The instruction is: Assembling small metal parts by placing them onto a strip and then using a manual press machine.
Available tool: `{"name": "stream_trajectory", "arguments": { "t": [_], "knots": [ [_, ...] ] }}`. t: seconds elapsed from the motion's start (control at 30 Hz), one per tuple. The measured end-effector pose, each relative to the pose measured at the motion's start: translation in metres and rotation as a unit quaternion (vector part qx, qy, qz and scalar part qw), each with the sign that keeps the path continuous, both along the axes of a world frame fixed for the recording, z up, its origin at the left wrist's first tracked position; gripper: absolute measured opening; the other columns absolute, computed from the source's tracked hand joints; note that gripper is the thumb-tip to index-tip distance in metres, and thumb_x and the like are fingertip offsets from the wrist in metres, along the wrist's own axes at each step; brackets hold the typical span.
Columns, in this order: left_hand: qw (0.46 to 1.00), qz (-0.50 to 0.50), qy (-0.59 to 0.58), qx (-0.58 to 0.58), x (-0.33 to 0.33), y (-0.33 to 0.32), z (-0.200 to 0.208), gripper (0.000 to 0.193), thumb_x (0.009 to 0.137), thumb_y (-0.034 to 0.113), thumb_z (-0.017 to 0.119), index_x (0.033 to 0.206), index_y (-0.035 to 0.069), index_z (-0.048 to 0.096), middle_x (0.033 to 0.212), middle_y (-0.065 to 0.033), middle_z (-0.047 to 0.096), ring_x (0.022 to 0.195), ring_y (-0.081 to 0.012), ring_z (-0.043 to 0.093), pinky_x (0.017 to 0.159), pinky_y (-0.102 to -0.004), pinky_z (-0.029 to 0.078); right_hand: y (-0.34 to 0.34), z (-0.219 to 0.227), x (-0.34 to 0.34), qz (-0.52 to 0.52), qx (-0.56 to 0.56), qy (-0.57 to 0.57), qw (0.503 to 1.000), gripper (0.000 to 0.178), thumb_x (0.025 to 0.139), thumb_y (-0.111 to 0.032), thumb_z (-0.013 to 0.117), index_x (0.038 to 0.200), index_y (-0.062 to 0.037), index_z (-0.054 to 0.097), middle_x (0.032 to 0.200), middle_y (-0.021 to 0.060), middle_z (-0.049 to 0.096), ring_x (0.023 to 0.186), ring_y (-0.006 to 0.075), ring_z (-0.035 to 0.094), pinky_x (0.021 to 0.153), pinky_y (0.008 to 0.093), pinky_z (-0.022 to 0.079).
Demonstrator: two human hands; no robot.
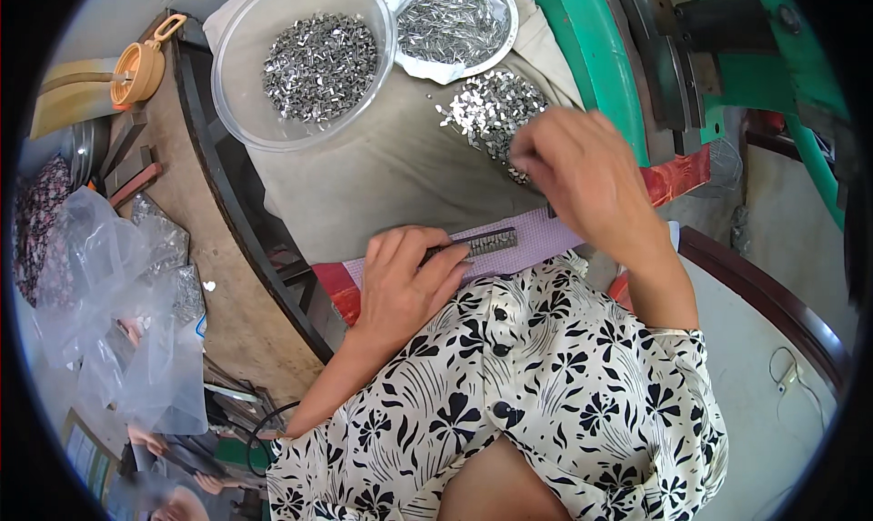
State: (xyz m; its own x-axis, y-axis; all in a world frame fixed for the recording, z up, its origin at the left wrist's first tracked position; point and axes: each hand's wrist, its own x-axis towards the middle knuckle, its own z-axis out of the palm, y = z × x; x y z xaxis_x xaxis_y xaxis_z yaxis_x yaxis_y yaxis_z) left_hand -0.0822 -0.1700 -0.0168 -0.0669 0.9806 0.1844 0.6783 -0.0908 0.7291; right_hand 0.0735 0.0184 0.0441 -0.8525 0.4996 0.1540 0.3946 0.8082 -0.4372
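Observation:
My left hand (409, 275) rests near the front edge of the cloth-covered surface. Its fingers are closed on a narrow dark metal bar (491, 240) with a row of small parts or slots along it. The bar lies on a strip of purple textured cloth (536, 235). My right hand (587, 171), slightly blurred, hovers at the near right side of a loose pile of small shiny metal pieces (496, 112). Its thumb and fingers are curled together; whatever they hold is hidden.
Beyond the hands stand a clear plastic bowl (225, 112) of small metal parts and a round tray (511, 30) of thin metal pins. Green machinery (591, 48) borders the right. A wooden table (236, 285) with plastic bags (145, 339) is leftward. Another person's hands (214, 482) show lower left.

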Motion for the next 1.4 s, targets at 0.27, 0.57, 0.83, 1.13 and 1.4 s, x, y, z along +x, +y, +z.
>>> {"name": "stream_trajectory", "arguments": {
  "t": [0.27, 0.57, 0.83, 1.13, 1.4],
  "knots": [
    [1.000, -0.015, -0.009, 0.002, 0.005, 0.007, -0.005, 0.027, 0.070, 0.011, 0.082, 0.095, 0.011, 0.072, 0.096, -0.0017, 0.063, 0.090, -0.0236, 0.059, 0.078, -0.0367, 0.041, 0.042, -0.035, -0.045, -0.001, 0.133, 0.074, 0.988, 0.005, 0.086, -0.009, 0.063, 0.089, -0.0051, 0.062, 0.084, 0.0075, 0.062, 0.082, 0.0278, 0.063, 0.075, 0.0398, 0.047],
    [0.999, -0.028, 0.003, -0.018, 0.008, 0.012, -0.006, 0.019, 0.077, 0.018, 0.077, 0.093, 0.010, 0.069, 0.098, -0.0014, 0.061, 0.093, -0.0225, 0.058, 0.081, -0.0371, 0.042, -0.004, -0.013, 0.022, 0.020, -0.058, 0.044, 0.997, 0.014, 0.076, -0.009, 0.077, 0.087, -0.0076, 0.068, 0.091, 0.0037, 0.062, 0.087, 0.0252, 0.061, 0.077, 0.0369, 0.045],
    [0.999, -0.033, -0.014, -0.025, 0.017, 0.017, -0.004, 0.025, 0.073, 0.015, 0.081, 0.095, 0.011, 0.069, 0.099, -0.0013, 0.062, 0.092, -0.0237, 0.058, 0.080, -0.0377, 0.041, -0.053, -0.023, 0.052, 0.039, -0.078, -0.013, 0.996, 0.021, 0.074, -0.012, 0.078, 0.093, -0.0091, 0.070, 0.102, 0.0032, 0.063, 0.090, 0.0242, 0.059, 0.079, 0.0373, 0.045],
    [0.998, -0.032, -0.017, -0.046, 0.013, 0.015, 0.000, 0.033, 0.073, 0.015, 0.082, 0.103, 0.010, 0.067, 0.103, -0.0043, 0.062, 0.093, -0.0255, 0.058, 0.081, -0.0384, 0.041, -0.061, -0.029, 0.039, 0.058, -0.027, -0.067, 0.996, 0.018, 0.078, -0.014, 0.063, 0.093, -0.0045, 0.066, 0.106, 0.0061, 0.060, 0.102, 0.0241, 0.057, 0.093, 0.0383, 0.045],
    [0.998, 0.015, 0.029, -0.059, -0.016, -0.009, 0.006, 0.036, 0.070, 0.016, 0.083, 0.103, 0.008, 0.069, 0.101, -0.0060, 0.062, 0.090, -0.0265, 0.059, 0.076, -0.0375, 0.040, -0.060, -0.036, 0.059, 0.021, -0.023, -0.009, 0.999, 0.031, 0.072, -0.018, 0.080, 0.101, -0.0107, 0.072, 0.102, 0.0021, 0.063, 0.096, 0.0244, 0.059, 0.088, 0.0419, 0.043]
  ]
}}
